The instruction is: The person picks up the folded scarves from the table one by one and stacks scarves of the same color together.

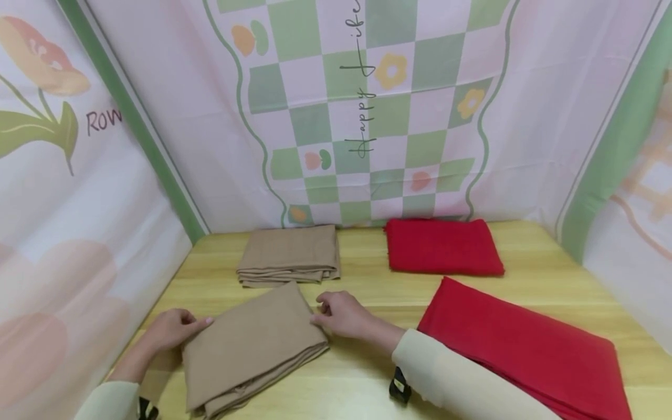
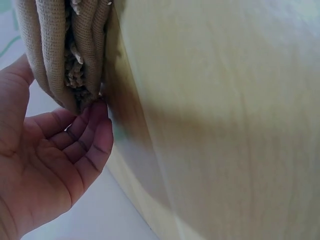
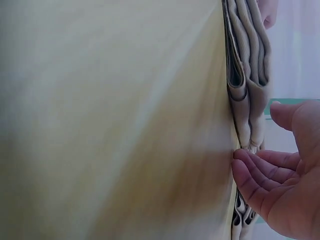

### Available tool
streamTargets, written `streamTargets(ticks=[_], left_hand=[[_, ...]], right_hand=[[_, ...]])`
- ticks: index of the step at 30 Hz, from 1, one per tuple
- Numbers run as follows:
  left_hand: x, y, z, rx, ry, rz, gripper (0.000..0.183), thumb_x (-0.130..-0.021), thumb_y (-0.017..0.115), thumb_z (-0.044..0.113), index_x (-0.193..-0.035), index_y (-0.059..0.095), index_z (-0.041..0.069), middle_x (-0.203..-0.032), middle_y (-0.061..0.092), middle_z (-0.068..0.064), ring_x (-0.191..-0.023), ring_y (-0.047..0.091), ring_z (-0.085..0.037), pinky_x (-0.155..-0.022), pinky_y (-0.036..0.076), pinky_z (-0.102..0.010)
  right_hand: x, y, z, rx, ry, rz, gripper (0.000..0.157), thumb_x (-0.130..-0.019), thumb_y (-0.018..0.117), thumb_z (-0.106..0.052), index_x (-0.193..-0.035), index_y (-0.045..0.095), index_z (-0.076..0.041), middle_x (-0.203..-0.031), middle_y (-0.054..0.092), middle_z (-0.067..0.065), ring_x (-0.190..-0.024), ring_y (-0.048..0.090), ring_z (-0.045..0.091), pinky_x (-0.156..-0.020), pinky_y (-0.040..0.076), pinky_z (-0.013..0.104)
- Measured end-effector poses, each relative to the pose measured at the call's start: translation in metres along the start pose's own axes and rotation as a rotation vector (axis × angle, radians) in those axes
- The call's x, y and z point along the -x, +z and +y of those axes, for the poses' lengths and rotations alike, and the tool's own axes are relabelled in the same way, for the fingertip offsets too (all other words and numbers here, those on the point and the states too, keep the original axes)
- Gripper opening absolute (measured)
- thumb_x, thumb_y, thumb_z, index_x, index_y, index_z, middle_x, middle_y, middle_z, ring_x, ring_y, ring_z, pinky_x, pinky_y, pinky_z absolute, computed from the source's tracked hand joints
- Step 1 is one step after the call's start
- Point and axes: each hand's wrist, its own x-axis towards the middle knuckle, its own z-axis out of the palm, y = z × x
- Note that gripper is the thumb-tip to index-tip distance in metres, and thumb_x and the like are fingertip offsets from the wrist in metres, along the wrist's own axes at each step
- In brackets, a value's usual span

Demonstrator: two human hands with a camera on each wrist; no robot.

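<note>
A folded beige cloth lies at an angle on the near left of the table. My left hand holds its left edge, the thumb on top and the fingers curled at the lower side; the left wrist view shows that hand against the stacked layers. At the opposite edge is my right hand, its thumb by the cloth. From the right wrist, the fingers of this hand look loosely bent, fingertips at the cloth's edge and thumb apart from it.
Behind lies another folded beige cloth. To the right, one folded red cloth sits at the back and a larger one in front, partly under the right sleeve. Printed curtains enclose the wooden table.
</note>
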Motion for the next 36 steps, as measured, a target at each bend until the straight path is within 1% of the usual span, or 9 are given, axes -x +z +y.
streamTargets(ticks=[5, 9, 13, 18, 21, 26, 29, 32, 36], left_hand=[[0.001, 0.0, 0.002, 0.048, -0.019, -0.026, 0.044, -0.09, 0.066, 0.048, -0.075, 0.066, 0.007, -0.063, 0.055, -0.001, -0.059, 0.052, -0.017, -0.053, 0.044, -0.031], [0.002, 0.0, 0.003, 0.086, -0.051, -0.067, 0.048, -0.088, 0.066, 0.05, -0.064, 0.06, 0.009, -0.055, 0.05, 0.0, -0.053, 0.049, -0.016, -0.048, 0.042, -0.029], [0.002, 0.0, 0.002, 0.108, -0.077, -0.101, 0.051, -0.087, 0.067, 0.051, -0.058, 0.053, 0.011, -0.052, 0.047, 0.002, -0.05, 0.047, -0.014, -0.047, 0.041, -0.027], [0.004, -0.003, 0.0, 0.115, -0.079, -0.143, 0.05, -0.088, 0.066, 0.05, -0.062, 0.056, 0.009, -0.056, 0.051, -0.001, -0.053, 0.049, -0.016, -0.05, 0.043, -0.029], [0.006, -0.005, 0.002, 0.122, -0.068, -0.166, 0.048, -0.088, 0.067, 0.048, -0.065, 0.057, 0.007, -0.059, 0.053, -0.003, -0.056, 0.05, -0.017, -0.052, 0.043, -0.03], [0.006, -0.005, 0.002, 0.152, -0.05, -0.172, 0.045, -0.087, 0.069, 0.045, -0.072, 0.058, 0.004, -0.065, 0.055, -0.005, -0.061, 0.052, -0.018, -0.055, 0.044, -0.031], [0.005, -0.004, 0.0, 0.204, -0.043, -0.165, 0.042, -0.087, 0.07, 0.043, -0.077, 0.06, 0.004, -0.067, 0.056, -0.005, -0.062, 0.052, -0.018, -0.055, 0.045, -0.031], [0.004, -0.002, -0.003, 0.284, -0.041, -0.168, 0.038, -0.088, 0.071, 0.038, -0.079, 0.061, 0.002, -0.066, 0.057, -0.005, -0.061, 0.053, -0.018, -0.055, 0.046, -0.031], [0.003, -0.001, -0.008, 0.371, -0.063, -0.196, 0.037, -0.09, 0.069, 0.037, -0.083, 0.062, 0.001, -0.07, 0.06, -0.006, -0.064, 0.056, -0.02, -0.059, 0.049, -0.032]], right_hand=[[-0.002, 0.005, -0.005, -0.064, 0.039, 0.015, 0.046, -0.086, 0.076, -0.023, -0.116, 0.062, 0.01, -0.09, 0.069, 0.008, -0.082, 0.065, 0.018, -0.074, 0.054, 0.029], [-0.003, 0.008, -0.009, -0.121, 0.088, 0.02, 0.044, -0.084, 0.077, -0.022, -0.111, 0.064, 0.01, -0.086, 0.069, 0.007, -0.08, 0.065, 0.017, -0.073, 0.054, 0.029], [-0.003, 0.01, -0.012, -0.138, 0.131, 0.029, 0.044, -0.083, 0.079, -0.022, -0.11, 0.065, 0.009, -0.085, 0.068, 0.007, -0.078, 0.063, 0.017, -0.072, 0.055, 0.031], [-0.003, 0.011, -0.015, -0.171, 0.172, 0.038, 0.042, -0.081, 0.08, -0.021, -0.106, 0.066, 0.01, -0.082, 0.066, 0.006, -0.073, 0.06, 0.014, -0.071, 0.054, 0.031], [-0.004, 0.011, -0.016, -0.212, 0.2, 0.037, 0.041, -0.08, 0.081, -0.019, -0.104, 0.066, 0.011, -0.073, 0.064, 0.004, -0.063, 0.057, 0.011, -0.065, 0.052, 0.027], [-0.005, 0.012, -0.018, -0.239, 0.239, 0.033, 0.035, -0.079, 0.082, -0.019, -0.098, 0.069, 0.009, -0.07, 0.065, 0.005, -0.059, 0.054, 0.01, -0.06, 0.05, 0.026], [-0.006, 0.012, -0.019, -0.239, 0.244, 0.037, 0.027, -0.078, 0.082, -0.02, -0.089, 0.073, 0.003, -0.076, 0.068, 0.004, -0.064, 0.056, 0.009, -0.061, 0.05, 0.025], [-0.008, 0.013, -0.017, -0.272, 0.269, 0.028, 0.022, -0.078, 0.082, -0.022, -0.08, 0.074, -0.001, -0.07, 0.067, 0.002, -0.06, 0.055, 0.009, -0.057, 0.049, 0.025], [-0.01, 0.015, -0.015, -0.335, 0.319, 0.009, 0.021, -0.079, 0.082, -0.023, -0.077, 0.074, -0.004, -0.064, 0.065, 0.0, -0.054, 0.054, 0.008, -0.052, 0.047, 0.023]])
